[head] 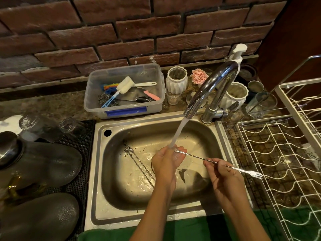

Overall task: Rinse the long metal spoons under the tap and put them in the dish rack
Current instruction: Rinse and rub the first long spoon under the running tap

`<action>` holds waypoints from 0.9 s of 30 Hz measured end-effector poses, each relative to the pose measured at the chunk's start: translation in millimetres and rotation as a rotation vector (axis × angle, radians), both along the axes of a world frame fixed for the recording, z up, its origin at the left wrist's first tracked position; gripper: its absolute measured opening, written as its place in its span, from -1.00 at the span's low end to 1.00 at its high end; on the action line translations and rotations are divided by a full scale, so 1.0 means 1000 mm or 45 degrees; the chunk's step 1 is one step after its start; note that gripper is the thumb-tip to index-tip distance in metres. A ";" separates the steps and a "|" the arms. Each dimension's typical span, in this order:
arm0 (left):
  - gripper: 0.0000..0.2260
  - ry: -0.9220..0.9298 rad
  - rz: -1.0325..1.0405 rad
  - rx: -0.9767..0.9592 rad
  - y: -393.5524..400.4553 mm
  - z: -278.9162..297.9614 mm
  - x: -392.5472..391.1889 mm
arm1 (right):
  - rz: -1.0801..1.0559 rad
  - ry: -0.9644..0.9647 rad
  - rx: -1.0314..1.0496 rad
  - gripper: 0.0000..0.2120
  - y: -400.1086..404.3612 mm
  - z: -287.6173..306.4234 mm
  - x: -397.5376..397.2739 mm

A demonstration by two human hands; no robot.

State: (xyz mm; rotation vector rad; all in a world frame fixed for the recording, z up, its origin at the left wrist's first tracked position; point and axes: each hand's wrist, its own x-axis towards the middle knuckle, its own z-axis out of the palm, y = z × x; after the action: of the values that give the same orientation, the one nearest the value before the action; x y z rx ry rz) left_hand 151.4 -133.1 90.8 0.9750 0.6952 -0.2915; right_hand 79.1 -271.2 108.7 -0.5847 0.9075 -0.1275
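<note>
The spoon (199, 157) is lying almost level across the sink (97, 171), its bowl end sitting in the stream (177, 134) falling from the tap (213, 84). The left hand (165, 164) is cupping that end from below, fingers curling round the bowl, probably so the water is pooling over the metal while the fingers are rubbing it. The right hand (224, 176) is pinching the twisted stem partway along, steadying it and keeping the far end clear of the water; that end is pointing toward the rack (278, 153), which is standing just right of the sink, so the handover should be a short swing.

The spoon is looking thin, shiny and very long, with a spiral-twisted stem and a small forked tip (258, 175) on the end opposite the bowl. It is gleaming wet near the bowl.

More spoons (139, 162) of the same twisted kind are lying on the sink floor to the left of the hands, seemingly waiting for their turn. No spoons are showing in the rack, so the job is appearing to be at an early stage.
</note>
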 end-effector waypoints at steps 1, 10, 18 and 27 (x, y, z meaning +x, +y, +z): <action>-0.88 0.006 0.006 0.028 0.000 -0.001 0.000 | -0.001 0.005 0.001 -0.80 0.000 0.000 0.000; -0.88 -0.005 -0.024 0.023 0.007 -0.003 -0.001 | 0.036 -0.041 -0.049 -0.78 -0.002 -0.008 0.005; -0.83 0.029 0.030 0.039 0.006 -0.007 -0.007 | 0.111 -0.068 -0.090 -0.83 0.025 -0.013 0.041; -0.82 0.201 0.244 -0.079 0.015 -0.005 0.001 | 0.121 -0.003 -0.132 -0.82 0.034 -0.012 0.052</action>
State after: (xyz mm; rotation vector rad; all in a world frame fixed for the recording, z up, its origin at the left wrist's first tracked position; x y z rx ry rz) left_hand 152.7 -117.9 86.0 0.8253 0.9119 -0.2215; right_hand 130.6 -236.9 96.7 -0.7227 0.8727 -0.0898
